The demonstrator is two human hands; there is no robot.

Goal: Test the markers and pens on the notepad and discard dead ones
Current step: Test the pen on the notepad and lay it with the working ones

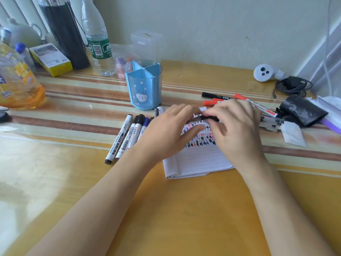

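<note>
Middle of the frame: my right hand (238,126) is pinching a black marker (209,118) just over the scribbled-up notepad (199,159). My left hand (166,130) has its fingertips at the marker's other end, but I can't tell if they're actually gripping it. The glossy yellow table (166,209) has brown stripes toward the back and runs up to a plain pale wall (221,30). A row of markers (127,137) lies left of the pad, a blue pen holder (144,85) sits behind it, and red markers (221,100) are at upper right.

Soft daylight, seemingly from left; mild blur.
</note>
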